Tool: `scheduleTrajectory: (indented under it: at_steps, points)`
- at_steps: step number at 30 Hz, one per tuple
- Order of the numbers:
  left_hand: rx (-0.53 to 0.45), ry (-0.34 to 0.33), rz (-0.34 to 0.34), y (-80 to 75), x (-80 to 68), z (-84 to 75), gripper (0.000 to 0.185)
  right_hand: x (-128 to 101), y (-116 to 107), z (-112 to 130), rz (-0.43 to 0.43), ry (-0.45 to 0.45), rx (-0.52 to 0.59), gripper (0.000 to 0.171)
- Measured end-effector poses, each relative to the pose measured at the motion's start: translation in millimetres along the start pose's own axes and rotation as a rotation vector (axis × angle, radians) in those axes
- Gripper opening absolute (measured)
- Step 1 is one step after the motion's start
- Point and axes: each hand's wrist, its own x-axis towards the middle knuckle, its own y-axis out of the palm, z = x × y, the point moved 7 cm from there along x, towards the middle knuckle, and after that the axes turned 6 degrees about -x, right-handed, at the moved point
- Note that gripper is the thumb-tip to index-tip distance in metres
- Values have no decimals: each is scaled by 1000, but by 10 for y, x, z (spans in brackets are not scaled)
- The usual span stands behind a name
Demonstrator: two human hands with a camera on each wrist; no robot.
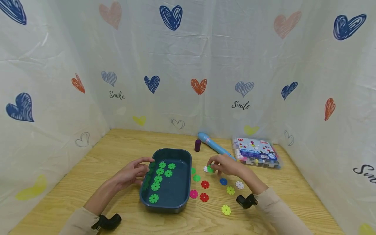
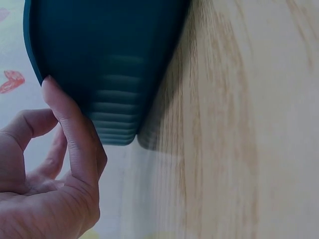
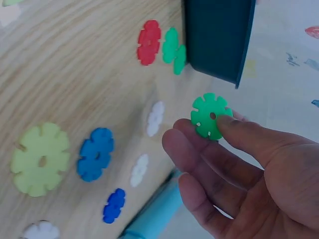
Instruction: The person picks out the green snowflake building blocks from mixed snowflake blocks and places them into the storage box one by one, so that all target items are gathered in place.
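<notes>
Green plastic, in the shape of a notched snowflake disc (image 3: 211,116), is being pinched between the thumb and fingertips of the right hand (image 1: 227,165), just above the wooden tabletop (image 1: 88,182) and a little to the right of the dark teal tray (image 1: 176,202). In the head view the green disc (image 1: 210,169) is being largely covered by the fingers, so only a sliver of it is being shown there. The left hand (image 1: 132,173) is being rested against the tray's left side with relaxed fingers; in the left wrist view one fingertip (image 2: 52,87) is being pressed to the tray's outer wall (image 2: 109,59), and nothing is being gripped. Several green discs (image 1: 160,178) are being held inside the tray, those near its left wall being half lost in shadow. Loose discs are being left scattered on the tabletop to the right of the tray: red (image 1: 205,184), pink (image 1: 193,194), blue (image 1: 223,181), white (image 1: 239,185) and yellow-green (image 1: 226,210). Behind the right hand, a light blue tube (image 1: 212,145) is being partly hidden by it, with a small purple cap (image 1: 197,145) beside it. A clear packet of beads (image 1: 256,152) is being kept at the far right; its print is too small to be read.
</notes>
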Motion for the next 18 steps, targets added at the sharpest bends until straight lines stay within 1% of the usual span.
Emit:
scheduleTrajectory:
  at_steps: [5, 10, 12, 14, 18]
  points:
    - [1, -4, 1, 17, -2, -16, 47, 105, -87, 117, 31, 21, -7, 22]
    - [-8, -3, 1, 29, -3, -33, 48, 246, -193, 313, 25, 27, -92, 22]
    - [-9, -2, 1, 29, -4, -34, 48, 315, -221, 400, 26, 25, -103, 21]
    - [-9, 0, 5, 28, -4, -33, 48, 388, -235, 480, 32, 19, -105, 19]
    - [-10, 3, 13, 23, -5, -24, 49, 537, -231, 609, 59, 27, -68, 13]
